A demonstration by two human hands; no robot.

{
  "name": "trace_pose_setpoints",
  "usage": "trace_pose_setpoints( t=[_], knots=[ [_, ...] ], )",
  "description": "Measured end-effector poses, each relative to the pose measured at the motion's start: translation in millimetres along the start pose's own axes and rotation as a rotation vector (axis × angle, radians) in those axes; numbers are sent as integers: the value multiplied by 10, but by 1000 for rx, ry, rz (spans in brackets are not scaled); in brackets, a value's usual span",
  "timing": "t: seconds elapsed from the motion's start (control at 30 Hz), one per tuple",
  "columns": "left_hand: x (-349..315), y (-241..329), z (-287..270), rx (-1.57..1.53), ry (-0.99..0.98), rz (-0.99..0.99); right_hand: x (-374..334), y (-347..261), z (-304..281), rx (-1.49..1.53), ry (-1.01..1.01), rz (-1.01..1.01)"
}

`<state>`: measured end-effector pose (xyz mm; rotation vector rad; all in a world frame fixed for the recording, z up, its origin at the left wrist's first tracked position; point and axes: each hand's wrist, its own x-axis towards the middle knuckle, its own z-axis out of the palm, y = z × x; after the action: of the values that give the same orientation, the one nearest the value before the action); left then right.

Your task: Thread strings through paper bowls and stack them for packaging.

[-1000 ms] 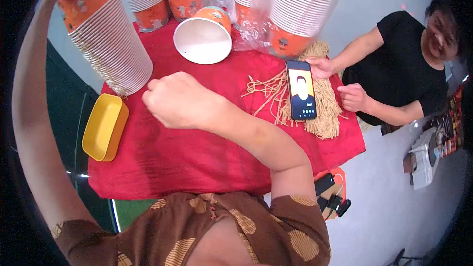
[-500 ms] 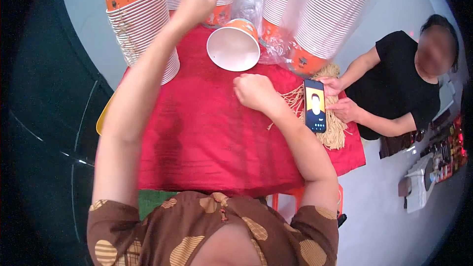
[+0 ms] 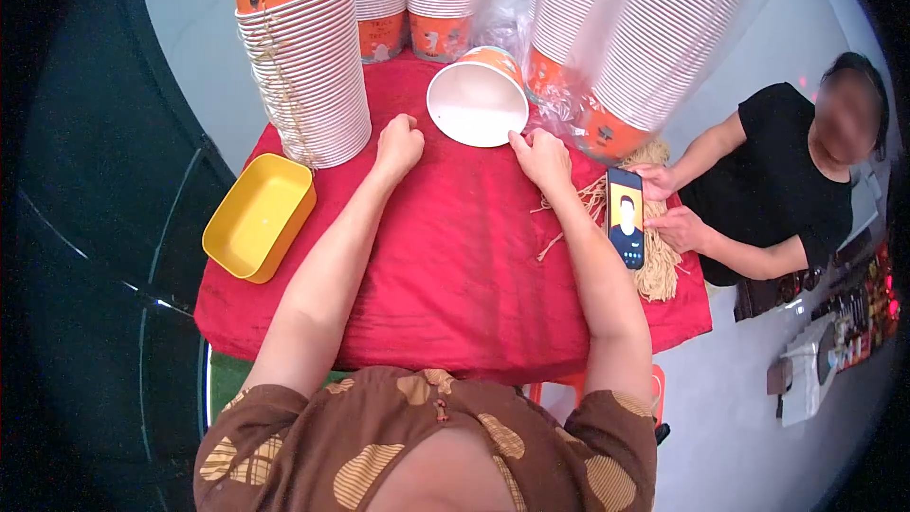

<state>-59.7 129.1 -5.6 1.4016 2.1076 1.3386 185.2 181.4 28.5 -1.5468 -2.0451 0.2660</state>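
A white-lined orange paper tub (image 3: 477,104) lies on its side on the red cloth, its mouth facing me. My left hand (image 3: 400,146), fingers curled in, rests to the left of the tub and apart from it. Close by the tub's lower right rim is my right hand (image 3: 544,159), also closed with the thumb and forefinger pressed together; whether it touches the rim I cannot tell. Anything inside either hand is hidden or too thin to make out. Beyond my left hand stands a tall stack of paper tubs (image 3: 318,85) with twine hanging down its side.
The red cloth (image 3: 445,294) covers the table. A yellow plastic box (image 3: 248,228) sits at the left edge. Behind are more tub stacks (image 3: 654,47), some plastic-wrapped. On the right lie beige cords (image 3: 661,277), where another person (image 3: 773,185) holds a phone (image 3: 626,218).
My left hand has come down from beside the tall stack to the cloth left of the tub. My right hand has shifted right, close to the tub's rim. The yellow box is now in full view.
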Motion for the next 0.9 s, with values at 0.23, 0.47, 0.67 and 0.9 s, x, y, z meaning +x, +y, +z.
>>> trace_pose_setpoints(
  t=[0.23, 0.47, 0.67, 0.9],
  knots=[
    [4, -127, 8, -136, 13, -14, 195, 48, 270, 155, 79, -80],
    [-17, 44, -201, -270, 139, 265, 266, -147, -79, 299, 160, -186],
    [-201, 599, -608, -118, 216, 821, 345, -198, -642, 461, -207, -7],
    [-325, 722, -553, -20, 147, 1032, 212, -178, -836, 714, -494, 5]
  ],
)
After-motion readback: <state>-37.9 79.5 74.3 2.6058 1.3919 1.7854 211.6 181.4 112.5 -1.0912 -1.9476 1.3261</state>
